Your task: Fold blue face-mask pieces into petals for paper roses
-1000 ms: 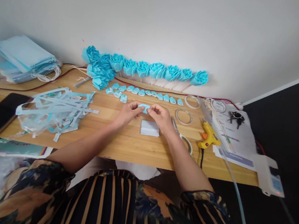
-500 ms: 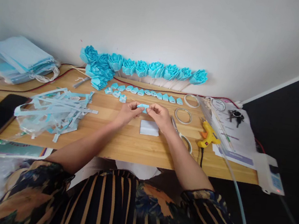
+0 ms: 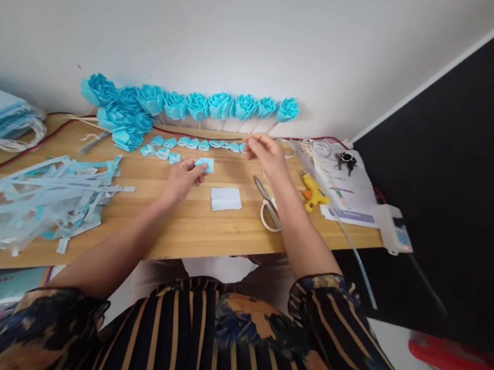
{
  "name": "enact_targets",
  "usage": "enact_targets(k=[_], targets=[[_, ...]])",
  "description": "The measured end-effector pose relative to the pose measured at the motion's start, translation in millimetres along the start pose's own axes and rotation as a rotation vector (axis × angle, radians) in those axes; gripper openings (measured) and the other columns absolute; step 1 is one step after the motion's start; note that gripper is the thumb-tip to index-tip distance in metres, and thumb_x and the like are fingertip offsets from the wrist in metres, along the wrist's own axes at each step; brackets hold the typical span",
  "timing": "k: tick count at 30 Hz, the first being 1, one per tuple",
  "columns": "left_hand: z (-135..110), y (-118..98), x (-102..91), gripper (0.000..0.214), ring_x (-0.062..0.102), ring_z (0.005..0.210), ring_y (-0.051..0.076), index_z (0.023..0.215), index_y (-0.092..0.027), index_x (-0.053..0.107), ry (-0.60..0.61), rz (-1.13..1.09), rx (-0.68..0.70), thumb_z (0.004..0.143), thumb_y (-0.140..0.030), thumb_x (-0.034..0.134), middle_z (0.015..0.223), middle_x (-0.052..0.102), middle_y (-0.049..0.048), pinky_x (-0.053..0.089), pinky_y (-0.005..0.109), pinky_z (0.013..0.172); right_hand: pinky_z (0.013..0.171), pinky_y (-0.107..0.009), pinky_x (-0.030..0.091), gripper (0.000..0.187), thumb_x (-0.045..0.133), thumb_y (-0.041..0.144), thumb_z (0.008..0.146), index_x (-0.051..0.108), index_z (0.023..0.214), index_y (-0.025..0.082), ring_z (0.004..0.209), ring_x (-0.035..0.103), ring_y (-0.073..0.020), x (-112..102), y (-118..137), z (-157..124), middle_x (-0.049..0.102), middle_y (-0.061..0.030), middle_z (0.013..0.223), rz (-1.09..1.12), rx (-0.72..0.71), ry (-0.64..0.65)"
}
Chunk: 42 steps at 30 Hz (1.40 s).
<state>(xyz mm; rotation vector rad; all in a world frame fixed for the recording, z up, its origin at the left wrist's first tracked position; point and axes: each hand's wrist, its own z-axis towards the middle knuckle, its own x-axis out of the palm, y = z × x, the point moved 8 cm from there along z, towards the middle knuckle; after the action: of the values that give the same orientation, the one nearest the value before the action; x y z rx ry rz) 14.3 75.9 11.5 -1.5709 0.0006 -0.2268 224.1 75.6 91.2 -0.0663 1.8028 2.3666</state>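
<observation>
Blue square (image 3: 208, 164) pinched in the left hand (image 3: 183, 178); right hand (image 3: 265, 152) by the folded pieces (image 3: 203, 145), fingers curled, its hold unclear. Scissors (image 3: 266, 199) lie on the surface (image 3: 203, 231).

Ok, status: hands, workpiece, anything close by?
Left hand: pinching folded blue fabric piece. Right hand: near row of folded blue pieces, hold unclear. White-handled scissors beside right forearm.

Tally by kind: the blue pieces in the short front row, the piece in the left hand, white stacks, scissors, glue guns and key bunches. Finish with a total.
Front-row pieces: 3
Held piece, in the left hand: 1
White stack: 1
Scissors: 1
Glue gun: 1
Key bunch: 1
Total: 8
</observation>
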Motion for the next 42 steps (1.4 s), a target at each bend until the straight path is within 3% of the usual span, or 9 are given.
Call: enact_targets(k=[4, 8, 10, 16, 21, 25, 28, 33, 42], targets=[[-2, -3, 1.2, 0.023, 0.047, 0.047, 0.007, 0.065, -0.016, 0.058, 0.004, -0.026, 0.000, 0.074, -0.033, 0.070, 0.053, 0.056, -0.0028, 0.035, 0.020, 0.048, 0.061, -0.024, 0.046, 0.029, 0.067, 0.048, 0.081, 0.070, 0.089, 0.020, 0.062, 0.055, -0.0103, -52, 32, -3, 0.066, 0.0009, 0.073, -0.100, -0.092, -0.080], [-5, -8, 2.9, 0.021, 0.047, 0.047, 0.007, 0.064, -0.015, 0.057, 0.005, -0.002, 0.014, 0.074, -0.031, 0.068, 0.052, 0.055, -0.0029, 0.035, 0.020, 0.048, 0.068, -0.028, 0.047, 0.021, 0.061, 0.034, 0.087, 0.071, 0.091, 0.016, 0.069, 0.060, -0.0147, -89, 20, -34, 0.070, -0.0024, 0.078, -0.541, -0.042, -0.091], [-5, -9, 4.6, 0.021, 0.046, 0.047, 0.007, 0.064, -0.015, 0.057, 0.018, 0.002, 0.015, 0.074, -0.031, 0.068, 0.052, 0.055, -0.0028, 0.035, 0.020, 0.049, 0.078, -0.031, 0.047, 0.020, 0.058, 0.026, 0.088, 0.072, 0.097, 0.016, 0.083, 0.064, -0.0188, -93, -2, -49, 0.074, -0.0062, 0.092, -0.924, 0.044, 0.010], [-3, -7, 6.2, 0.022, 0.046, 0.047, 0.007, 0.066, -0.015, 0.059, 0.064, -0.011, 0.022, 0.072, -0.033, 0.070, 0.054, 0.057, -0.0022, 0.035, 0.021, 0.050, 0.100, -0.038, 0.040, 0.012, 0.064, 0.016, 0.082, 0.073, 0.089, 0.014, 0.109, 0.059, -0.0268, -72, -35, -66, 0.073, -0.0144, 0.104, -1.052, 0.071, 0.149], [-4, -19, 5.4, 0.022, 0.047, 0.050, 0.006, 0.071, -0.015, 0.063, 0.110, -0.018, 0.120, 0.072, -0.034, 0.074, 0.065, 0.063, -0.0015, 0.037, 0.022, 0.053, 0.077, -0.031, 0.049, 0.021, 0.053, 0.032, 0.093, 0.067, 0.094, 0.016, 0.079, 0.065, -0.0179, -38, -13, -62, 0.074, -0.0074, 0.091, -0.865, 0.064, 0.228], [-14, -41, 11.1, 0.024, 0.058, 0.068, 0.009, 0.071, -0.016, 0.062, 0.214, -0.190, 0.226, 0.074, -0.034, 0.077, 0.095, 0.070, 0.0043, 0.044, 0.022, 0.058, 0.068, -0.025, 0.049, 0.023, 0.062, 0.040, 0.089, 0.064, 0.089, 0.017, 0.071, 0.063, -0.0126, -8, 14, -74, 0.074, -0.0041, 0.087, -0.233, 0.143, 0.375], [-24, -48, 25.2, 0.024, 0.064, 0.084, 0.015, 0.074, -0.016, 0.063, 0.381, -0.331, 0.171, 0.075, -0.034, 0.078, 0.109, 0.070, 0.0084, 0.047, 0.022, 0.056, 0.069, -0.024, 0.049, 0.023, 0.071, 0.040, 0.083, 0.067, 0.085, 0.017, 0.071, 0.063, -0.0115, -1, 28, -84, 0.073, -0.0028, 0.082, 0.037, 0.196, 0.374], [-42, -45, 44.0, 0.031, 0.069, 0.085, 0.020, 0.072, -0.015, 0.059, 0.594, -0.421, 0.002, 0.071, -0.034, 0.083, 0.095, 0.073, 0.0100, 0.053, 0.024, 0.057, 0.071, -0.025, 0.050, 0.029, 0.084, 0.038, 0.071, 0.073, 0.089, 0.018, 0.074, 0.064, -0.0120, -1, 29, -93, 0.072, -0.0021, 0.080, 0.359, 0.247, 0.303], [-48, -57, 41.7, 0.029, 0.069, 0.073, 0.017, 0.072, -0.014, 0.057, 0.686, -0.418, -0.004, 0.075, -0.031, 0.080, 0.086, 0.073, 0.0081, 0.053, 0.023, 0.054, 0.063, -0.021, 0.047, 0.030, 0.082, 0.030, 0.074, 0.077, 0.101, 0.019, 0.075, 0.065, -0.0102, 8, 25, -84, 0.076, -0.0042, 0.091, 0.315, 0.242, 0.337]])
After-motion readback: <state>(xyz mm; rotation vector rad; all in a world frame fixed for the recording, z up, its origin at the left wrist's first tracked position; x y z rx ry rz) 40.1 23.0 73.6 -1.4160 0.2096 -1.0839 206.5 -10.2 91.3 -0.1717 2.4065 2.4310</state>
